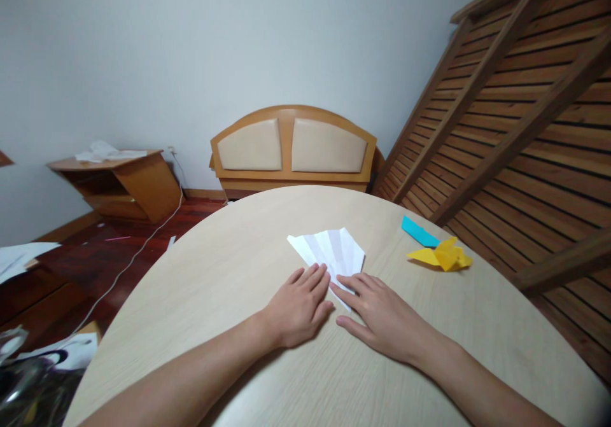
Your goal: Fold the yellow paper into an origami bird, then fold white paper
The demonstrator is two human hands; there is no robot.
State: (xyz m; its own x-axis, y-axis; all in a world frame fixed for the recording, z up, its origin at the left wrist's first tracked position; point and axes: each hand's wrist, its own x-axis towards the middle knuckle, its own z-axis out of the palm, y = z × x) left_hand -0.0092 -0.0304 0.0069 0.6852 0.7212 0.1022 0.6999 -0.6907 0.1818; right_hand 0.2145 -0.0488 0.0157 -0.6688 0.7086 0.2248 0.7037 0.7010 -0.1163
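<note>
White folded paper [330, 252] lies flat on the counter [214, 287] just ahead of me, its near edge under the flat, outstretched fingers of my left hand [296, 306] and right hand [379, 317].

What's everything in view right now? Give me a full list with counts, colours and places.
folded white paper: 1, white, table centre, under both sets of fingertips
folded yellow paper: 1, yellow, on the table to the right
blue paper: 1, blue, just behind the yellow piece
round table: 1, pale wood, foreground
headboard: 1, wood with beige pads, against the far wall
slatted bed frame: 1, brown, leaning at right
side cabinet: 1, wood, far left, white papers on top
white cable: 1, across the floor
left hand: 1, flat on the paper's near edge
right hand: 1, flat, fingertips on the paper
</note>
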